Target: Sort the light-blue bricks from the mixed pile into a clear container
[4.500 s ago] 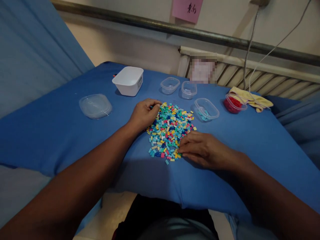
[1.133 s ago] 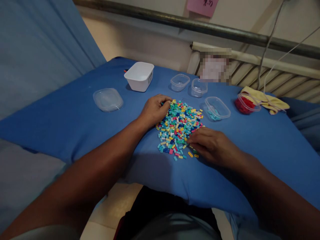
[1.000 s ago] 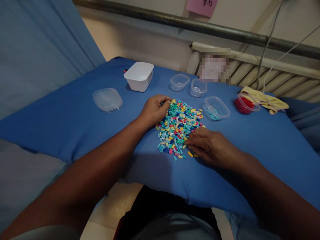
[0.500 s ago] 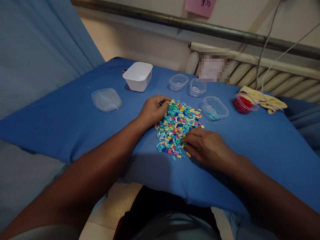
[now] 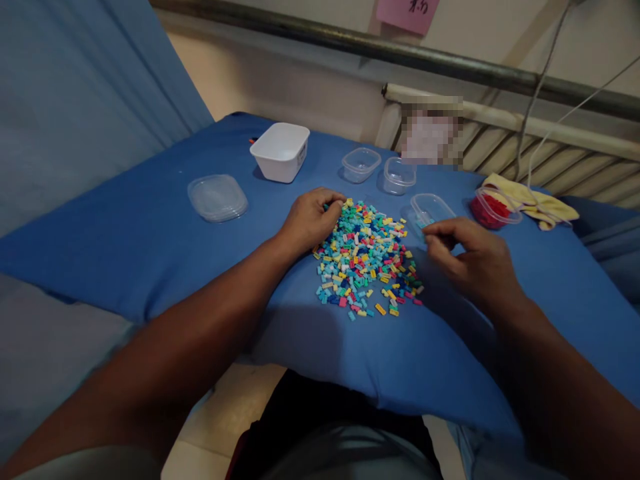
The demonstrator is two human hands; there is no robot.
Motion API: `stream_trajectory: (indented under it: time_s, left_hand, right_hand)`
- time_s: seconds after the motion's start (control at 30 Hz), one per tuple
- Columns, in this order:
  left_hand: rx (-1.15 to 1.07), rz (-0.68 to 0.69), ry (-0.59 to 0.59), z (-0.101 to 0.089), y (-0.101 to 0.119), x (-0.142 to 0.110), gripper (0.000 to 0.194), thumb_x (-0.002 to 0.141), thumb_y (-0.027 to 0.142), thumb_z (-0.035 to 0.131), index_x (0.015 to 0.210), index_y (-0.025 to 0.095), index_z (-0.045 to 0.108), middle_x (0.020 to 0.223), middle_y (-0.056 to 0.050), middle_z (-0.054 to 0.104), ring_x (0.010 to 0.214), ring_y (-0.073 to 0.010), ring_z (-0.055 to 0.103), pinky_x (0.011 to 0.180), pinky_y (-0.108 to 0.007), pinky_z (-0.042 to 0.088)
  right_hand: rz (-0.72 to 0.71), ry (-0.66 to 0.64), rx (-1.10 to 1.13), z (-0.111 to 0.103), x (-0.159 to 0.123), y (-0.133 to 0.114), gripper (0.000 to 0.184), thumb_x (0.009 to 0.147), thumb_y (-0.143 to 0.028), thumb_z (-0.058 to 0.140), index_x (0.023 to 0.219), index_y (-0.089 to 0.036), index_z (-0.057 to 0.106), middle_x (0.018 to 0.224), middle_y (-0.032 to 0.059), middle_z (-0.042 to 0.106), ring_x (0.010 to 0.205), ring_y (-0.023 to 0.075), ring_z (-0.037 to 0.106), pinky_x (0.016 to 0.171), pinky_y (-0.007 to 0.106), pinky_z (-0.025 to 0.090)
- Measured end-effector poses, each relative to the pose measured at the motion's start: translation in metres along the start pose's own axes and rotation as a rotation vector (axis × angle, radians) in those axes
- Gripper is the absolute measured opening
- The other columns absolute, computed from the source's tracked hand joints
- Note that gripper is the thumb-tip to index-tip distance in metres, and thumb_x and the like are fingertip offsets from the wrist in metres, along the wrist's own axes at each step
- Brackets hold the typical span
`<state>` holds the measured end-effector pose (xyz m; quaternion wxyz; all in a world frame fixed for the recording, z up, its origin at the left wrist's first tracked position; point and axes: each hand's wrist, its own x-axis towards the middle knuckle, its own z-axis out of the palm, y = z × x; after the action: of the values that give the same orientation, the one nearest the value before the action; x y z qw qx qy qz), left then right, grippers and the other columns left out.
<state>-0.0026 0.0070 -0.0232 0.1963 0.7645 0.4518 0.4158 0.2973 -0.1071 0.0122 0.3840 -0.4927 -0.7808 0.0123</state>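
Observation:
A loose pile of tiny toy building bricks (image 5: 367, 253) in teal, yellow, pink, green and dark blue lies on the blue cloth. My left hand (image 5: 313, 217) rests against the pile's upper left edge, fingers curled and thumb close to the index finger; what they hold, if anything, is hidden. Off the pile to the right, my right hand (image 5: 473, 257) pinches what looks like a small teal brick (image 5: 425, 227) between thumb and index finger. Its fingertips are at the near rim of a clear plastic container (image 5: 433, 205), which is partly covered by the hand; teal bricks lie inside.
Two clear containers (image 5: 361, 163) stand behind the pile. A white tub (image 5: 280, 153) and stacked clear lids (image 5: 218, 198) are at the left. Red pieces fill another clear container (image 5: 495, 208) beside a yellow cloth (image 5: 543, 200). A radiator (image 5: 505, 147) and pipe run behind the table.
My right hand has moved from the pile's right side up and right to the clear container, uncovering bricks at the pile's lower right. My left hand stays at the pile's edge.

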Motion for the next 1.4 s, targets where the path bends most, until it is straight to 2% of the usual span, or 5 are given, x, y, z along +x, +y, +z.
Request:
stream_trajectory:
  time_s: [0.1,0.27,0.4,0.67,1.4]
  left_hand:
    - [0.003,0.008,-0.004,0.001,-0.001,0.000,0.025,0.099,0.025,0.061,0.108,0.020,0.084,0.112,-0.007,0.082,0.105,-0.0247,0.075,0.101,-0.040,0.057]
    - [0.006,0.000,-0.004,0.001,-0.003,0.001,0.025,0.099,0.026,0.061,0.108,0.021,0.084,0.113,-0.007,0.082,0.106,-0.0248,0.075,0.103,-0.040,0.057]
    - [-0.003,0.011,-0.008,0.002,-0.005,0.001,0.024,0.099,0.027,0.061,0.108,0.021,0.083,0.112,-0.006,0.082,0.106,-0.0250,0.075,0.101,-0.040,0.057]
    - [0.007,0.018,0.004,0.002,-0.005,0.000,0.025,0.100,0.027,0.060,0.109,0.022,0.083,0.114,-0.005,0.082,0.110,-0.0240,0.075,0.103,-0.038,0.056]
    - [-0.013,0.020,0.009,0.002,-0.004,-0.001,0.024,0.100,0.024,0.061,0.109,0.021,0.083,0.113,-0.005,0.082,0.110,-0.0242,0.075,0.104,-0.038,0.056]
  right_hand:
    - [0.094,0.160,-0.095,-0.004,0.002,0.028,0.014,0.099,-0.027,0.068,0.107,-0.024,0.079,0.092,0.0054,0.077,0.072,0.0203,0.067,0.070,0.037,0.056]
    - [0.108,0.143,-0.130,-0.003,0.002,0.052,0.018,0.099,-0.030,0.067,0.109,-0.022,0.080,0.099,0.0091,0.078,0.077,0.0230,0.069,0.072,0.041,0.058]
    - [0.010,0.103,-0.046,0.001,-0.001,0.022,0.015,0.103,-0.027,0.067,0.111,-0.023,0.078,0.105,0.0105,0.079,0.082,0.0238,0.072,0.074,0.042,0.060]
    - [-0.408,-0.547,0.286,0.037,-0.018,-0.055,0.018,0.107,-0.018,0.062,0.122,-0.024,0.071,0.115,0.0078,0.081,0.105,0.0241,0.074,0.096,0.044,0.059]
    - [-0.291,-0.565,0.198,0.036,-0.020,-0.055,0.008,0.101,-0.016,0.065,0.107,-0.021,0.067,0.102,0.0070,0.076,0.094,0.0240,0.069,0.089,0.041,0.053]
